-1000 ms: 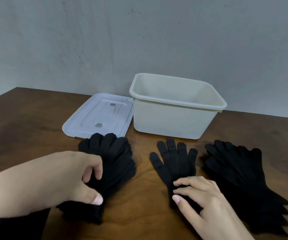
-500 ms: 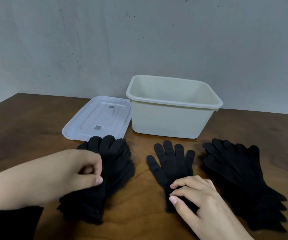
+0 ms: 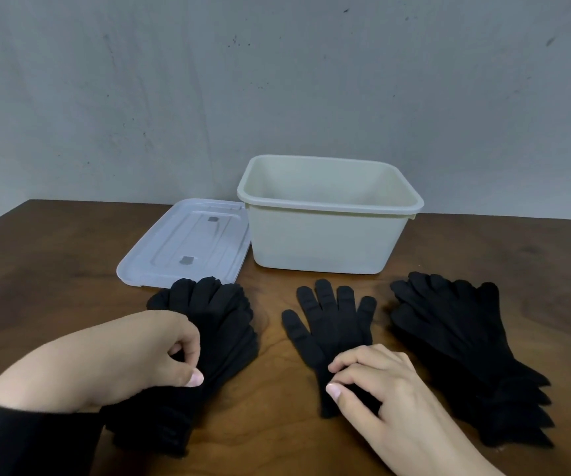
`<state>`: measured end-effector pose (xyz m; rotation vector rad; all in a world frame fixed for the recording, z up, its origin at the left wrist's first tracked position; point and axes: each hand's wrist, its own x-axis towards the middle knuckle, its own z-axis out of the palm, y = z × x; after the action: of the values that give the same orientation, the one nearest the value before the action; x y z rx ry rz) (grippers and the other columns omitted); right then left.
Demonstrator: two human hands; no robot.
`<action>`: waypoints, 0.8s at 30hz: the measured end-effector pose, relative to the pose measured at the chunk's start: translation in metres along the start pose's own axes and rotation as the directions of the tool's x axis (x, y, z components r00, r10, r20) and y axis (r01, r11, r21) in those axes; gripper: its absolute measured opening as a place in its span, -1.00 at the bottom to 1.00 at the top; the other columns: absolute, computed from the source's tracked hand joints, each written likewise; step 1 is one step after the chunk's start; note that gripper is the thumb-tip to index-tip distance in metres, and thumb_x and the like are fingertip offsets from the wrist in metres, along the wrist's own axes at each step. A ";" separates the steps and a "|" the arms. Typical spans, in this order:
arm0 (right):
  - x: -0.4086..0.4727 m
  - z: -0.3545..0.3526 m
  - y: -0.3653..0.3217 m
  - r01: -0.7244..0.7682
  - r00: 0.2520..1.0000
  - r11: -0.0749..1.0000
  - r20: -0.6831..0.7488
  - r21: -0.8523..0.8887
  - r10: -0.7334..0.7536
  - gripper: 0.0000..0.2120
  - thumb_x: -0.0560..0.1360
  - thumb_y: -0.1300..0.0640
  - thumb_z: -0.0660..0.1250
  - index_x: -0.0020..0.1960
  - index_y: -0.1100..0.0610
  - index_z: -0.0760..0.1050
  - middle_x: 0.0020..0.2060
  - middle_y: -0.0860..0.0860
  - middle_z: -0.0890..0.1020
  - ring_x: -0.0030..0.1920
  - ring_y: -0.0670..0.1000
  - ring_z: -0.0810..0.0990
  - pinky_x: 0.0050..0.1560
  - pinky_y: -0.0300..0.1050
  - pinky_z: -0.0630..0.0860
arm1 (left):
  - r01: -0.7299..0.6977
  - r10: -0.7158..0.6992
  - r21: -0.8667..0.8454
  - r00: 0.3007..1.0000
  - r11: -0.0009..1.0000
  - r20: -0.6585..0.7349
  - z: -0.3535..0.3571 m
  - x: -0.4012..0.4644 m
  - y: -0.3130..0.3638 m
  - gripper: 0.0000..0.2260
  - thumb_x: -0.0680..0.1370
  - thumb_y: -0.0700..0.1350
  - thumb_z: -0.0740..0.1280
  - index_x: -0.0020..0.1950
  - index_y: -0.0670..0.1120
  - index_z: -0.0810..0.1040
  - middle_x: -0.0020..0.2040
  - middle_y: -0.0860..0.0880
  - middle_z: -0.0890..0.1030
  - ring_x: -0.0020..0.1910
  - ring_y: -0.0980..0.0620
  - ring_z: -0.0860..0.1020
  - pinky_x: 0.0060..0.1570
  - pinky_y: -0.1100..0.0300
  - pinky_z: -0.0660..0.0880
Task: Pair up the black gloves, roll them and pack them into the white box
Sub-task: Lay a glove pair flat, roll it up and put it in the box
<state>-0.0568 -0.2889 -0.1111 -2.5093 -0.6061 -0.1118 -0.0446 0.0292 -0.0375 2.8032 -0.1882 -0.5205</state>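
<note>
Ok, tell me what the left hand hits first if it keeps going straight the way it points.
The left hand points rightward and already pinches the left glove stack. Beyond that stack, the single glove likely comes next, though depth is unclear.

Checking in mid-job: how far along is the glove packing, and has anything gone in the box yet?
Done: the white box stands open, its lid flat beside it, and one single glove lies spread flat between the stacks.
In hand: the left hand pinches a glove on the left stack; the right hand grips the single glove's cuff.
Left: no gloves show in the box, nothing is rolled, and the right stack is untouched.
</note>
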 end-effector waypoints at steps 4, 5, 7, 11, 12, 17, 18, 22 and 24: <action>0.002 -0.003 -0.003 -0.016 1.000 1.000 0.023 -0.005 0.016 -0.53 0.47 -0.36 0.05 -0.02 -0.17 0.65 0.04 -0.41 0.51 0.25 -0.32 0.37 0.28 -0.24 0.25 | -0.046 0.045 -0.024 0.998 0.999 -0.051 0.000 0.001 0.000 -0.81 0.50 0.23 0.35 -0.12 0.14 0.52 -0.16 0.24 0.51 -0.23 0.23 0.48 -0.18 0.25 0.42; 0.002 -0.004 -0.005 -0.021 0.999 1.000 0.035 -0.011 0.021 -0.52 0.46 -0.38 0.04 0.00 -0.18 0.65 0.05 -0.41 0.51 0.26 -0.32 0.37 0.30 -0.22 0.24 | -0.059 0.049 -0.097 0.994 0.993 -0.101 -0.003 0.001 0.000 -0.79 0.50 0.24 0.34 -0.10 0.13 0.52 -0.21 0.18 0.53 -0.27 0.20 0.47 -0.19 0.23 0.41; 0.000 -0.006 -0.008 -0.030 0.999 0.999 0.028 -0.016 0.031 -0.48 0.44 -0.48 0.04 0.06 -0.23 0.62 0.09 -0.42 0.49 0.29 -0.34 0.32 0.35 -0.19 0.25 | -0.132 0.042 -0.346 0.966 0.929 -0.255 -0.014 -0.004 0.009 -0.74 0.49 0.25 0.32 -0.09 0.07 0.55 -0.31 0.11 0.54 -0.33 0.17 0.45 -0.21 0.13 0.39; -0.005 -0.021 -0.025 -0.018 0.995 0.985 -0.097 0.174 0.035 -0.34 0.32 -0.57 0.18 0.37 -0.41 0.30 0.38 -0.47 0.30 0.42 -0.35 0.21 0.31 -0.23 0.30 | -0.369 -0.081 -0.791 0.883 0.487 -0.462 -0.019 -0.008 0.060 -0.75 0.58 0.08 0.33 -0.19 -0.05 0.56 -0.33 -0.04 0.53 -0.33 0.00 0.44 -0.22 0.06 0.33; -0.005 -0.025 -0.032 -0.002 0.996 0.962 -0.088 0.272 0.027 -0.24 0.27 -0.57 0.26 0.43 -0.45 0.18 0.42 -0.46 0.26 0.43 -0.34 0.24 0.31 -0.22 0.34 | -0.384 -0.105 -0.837 0.884 0.390 -0.455 -0.015 -0.004 0.077 -0.78 0.60 0.02 0.33 -0.18 -0.07 0.57 -0.32 -0.07 0.55 -0.32 -0.03 0.47 -0.21 0.04 0.37; 0.008 -0.031 -0.061 0.068 0.982 0.845 -0.185 0.530 0.037 -0.28 0.41 -0.04 0.51 0.43 -0.40 0.26 0.32 -0.31 0.48 0.35 -0.21 0.46 0.13 -0.14 0.59 | -0.399 -0.024 -0.846 0.900 0.355 -0.435 0.021 0.023 0.135 -0.78 0.63 0.03 0.27 -0.11 -0.02 0.62 -0.16 -0.08 0.67 -0.12 -0.08 0.62 0.00 -0.02 0.53; 0.010 -0.032 -0.061 0.082 0.965 0.872 -0.256 0.482 0.051 -0.46 0.48 0.05 0.45 0.37 -0.33 0.39 0.23 -0.25 0.55 0.28 -0.14 0.53 0.11 -0.13 0.59 | -0.397 0.007 -0.841 0.905 0.367 -0.425 0.025 0.025 0.137 -0.77 0.64 0.02 0.25 -0.12 -0.01 0.62 -0.18 -0.05 0.66 -0.14 -0.01 0.62 -0.02 0.01 0.53; 0.016 -0.061 -0.054 -0.027 0.921 0.901 -0.341 0.432 0.191 -0.83 0.59 0.11 0.31 -0.14 -0.06 0.60 -0.27 -0.13 0.64 -0.20 -0.11 0.68 -0.27 -0.41 0.50 | -0.465 0.017 -0.813 0.871 0.351 -0.491 0.029 0.027 0.128 -0.73 0.65 0.02 0.18 -0.06 0.03 0.65 -0.18 -0.02 0.68 -0.16 0.01 0.65 -0.07 -0.01 0.58; 0.023 -0.083 -0.050 -0.083 0.928 0.900 -0.295 0.428 0.226 -0.83 0.58 0.13 0.34 -0.16 0.00 0.61 -0.33 -0.10 0.66 -0.34 -0.07 0.68 -0.38 -0.40 0.46 | -0.487 -0.119 -0.741 0.794 0.462 -0.596 0.029 0.029 0.119 -0.73 0.66 0.00 0.17 -0.10 0.01 0.62 -0.26 0.00 0.66 -0.28 0.07 0.61 -0.16 0.09 0.55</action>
<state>-0.0549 -0.2867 -0.0113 -2.0539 -0.2483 -0.3152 -0.0372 -0.0962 -0.0377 1.7132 -0.0685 0.2964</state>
